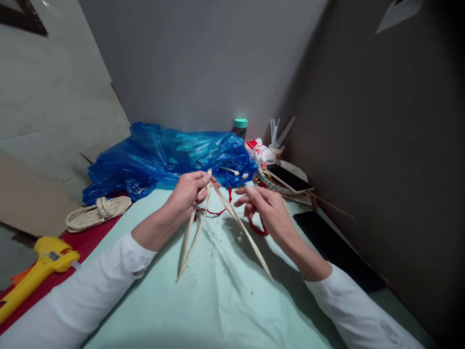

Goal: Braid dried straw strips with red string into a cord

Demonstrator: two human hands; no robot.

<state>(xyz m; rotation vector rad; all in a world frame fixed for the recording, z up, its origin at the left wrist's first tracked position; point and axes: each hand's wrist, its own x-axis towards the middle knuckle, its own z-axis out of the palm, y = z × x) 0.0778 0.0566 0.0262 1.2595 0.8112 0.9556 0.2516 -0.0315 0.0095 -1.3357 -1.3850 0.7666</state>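
Observation:
My left hand (192,190) is closed in a pinch on the top end of several pale dried-leaf strips (246,231), which fan downward over the cloth. Their tied or folded tip pokes up above my thumb. To the right, my right hand (263,206) hovers with fingers loosely bent and apart, close to the strips, and I see nothing held in it. Partly hidden beneath it lies a red loop (258,228), perhaps a scissors handle. A thin red cord (217,213) curves across the cloth behind the strips.
A crumpled blue plastic bag (163,150) spreads along the back. At left lie a coil of braided cord (98,213) and a yellow glue gun (51,261). A phone (288,178), a jar with a green lid (240,127) and a black slab (334,247) are at right.

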